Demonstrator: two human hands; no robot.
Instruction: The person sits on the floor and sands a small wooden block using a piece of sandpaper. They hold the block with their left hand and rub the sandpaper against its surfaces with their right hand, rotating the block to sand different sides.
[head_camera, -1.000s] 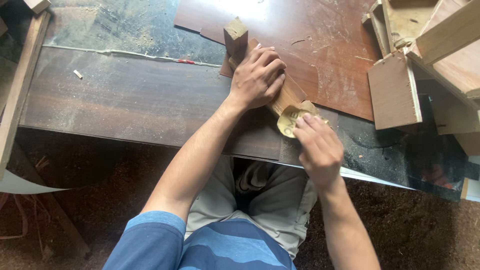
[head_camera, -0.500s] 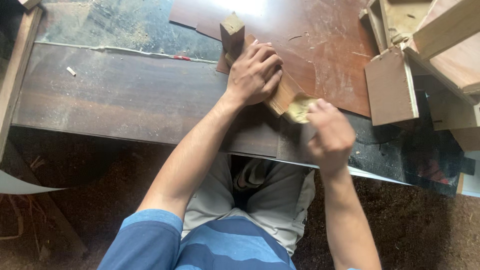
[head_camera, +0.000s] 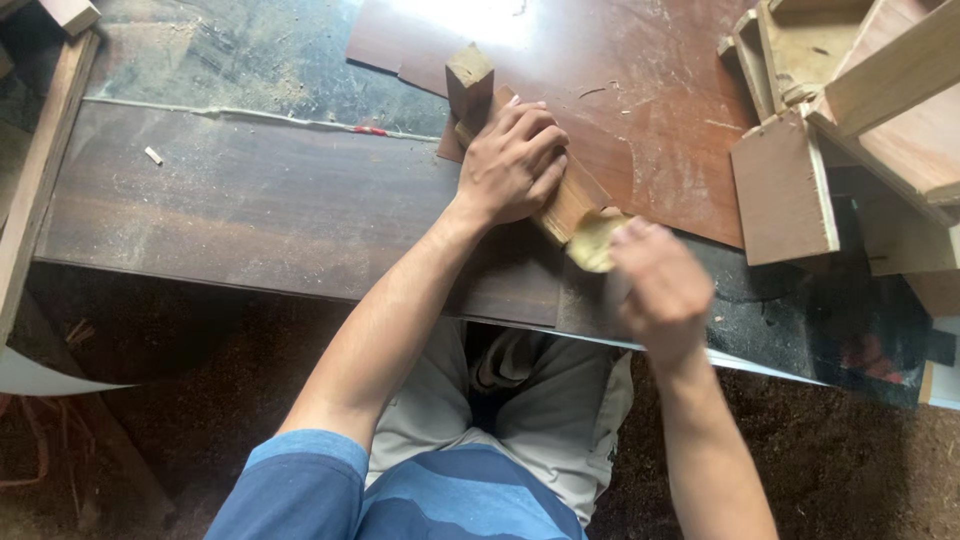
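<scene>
My left hand (head_camera: 512, 162) presses down on a light wooden block (head_camera: 572, 203) that lies slanted on the dark workbench (head_camera: 250, 210). Behind the fingers a short upright wooden piece (head_camera: 469, 80) rises from the block's far end. My right hand (head_camera: 658, 290), blurred by motion, grips a folded yellowish piece of sandpaper (head_camera: 594, 240) against the block's near end. Most of the block is hidden under the left hand.
A reddish-brown plywood sheet (head_camera: 640, 100) covers the bench's far side. Several wooden boxes and boards (head_camera: 850, 150) are stacked at the right. A wooden strip (head_camera: 35, 190) runs along the left edge. Sawdust covers the floor (head_camera: 850, 470).
My right hand has slid the sandpaper along the block's near end, up and then back toward me. The left hand stays pressed on the block.
</scene>
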